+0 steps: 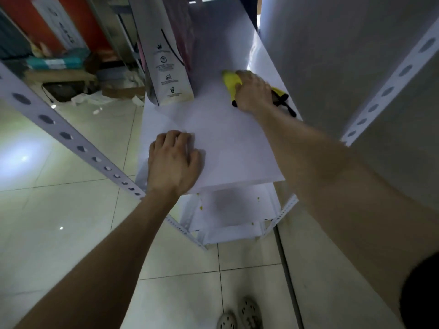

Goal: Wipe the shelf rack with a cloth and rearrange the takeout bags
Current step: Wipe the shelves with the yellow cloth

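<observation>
A white metal shelf rack stands in front of me. My right hand presses a yellow cloth with a black edge onto the shelf board at its back right. Near the shelf's front left corner my left hand rests flat on the board, fingers slightly bent, holding nothing. A tall white takeout bag with black print stands upright at the back left of the same shelf, just left of the cloth.
Perforated white uprights frame the rack on the left and right. A lower shelf shows below. A grey wall is on the right. Cardboard boxes and clutter lie on the tiled floor to the left. My shoes are at the bottom.
</observation>
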### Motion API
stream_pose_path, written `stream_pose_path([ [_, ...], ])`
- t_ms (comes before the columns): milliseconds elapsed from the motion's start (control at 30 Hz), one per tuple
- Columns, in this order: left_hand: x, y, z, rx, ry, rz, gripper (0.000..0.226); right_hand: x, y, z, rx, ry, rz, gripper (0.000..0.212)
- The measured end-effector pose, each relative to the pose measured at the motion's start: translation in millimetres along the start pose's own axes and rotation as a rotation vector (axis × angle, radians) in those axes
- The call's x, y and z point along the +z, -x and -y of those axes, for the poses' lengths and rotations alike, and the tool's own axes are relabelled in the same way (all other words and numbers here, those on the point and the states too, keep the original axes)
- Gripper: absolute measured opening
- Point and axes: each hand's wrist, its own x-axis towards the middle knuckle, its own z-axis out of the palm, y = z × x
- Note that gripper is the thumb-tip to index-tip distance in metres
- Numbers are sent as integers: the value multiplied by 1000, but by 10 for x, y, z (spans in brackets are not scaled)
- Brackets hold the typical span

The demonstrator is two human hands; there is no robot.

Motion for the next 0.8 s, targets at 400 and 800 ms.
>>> stream_pose_path([
  [400, -52, -14, -30, -32, 11, 2, 41, -181, 757, -335, 242, 4, -118, 56],
  [800, -369, 248, -156, 40, 269, -88, 43, -294, 2132, -26, 113, 0, -95, 48],
])
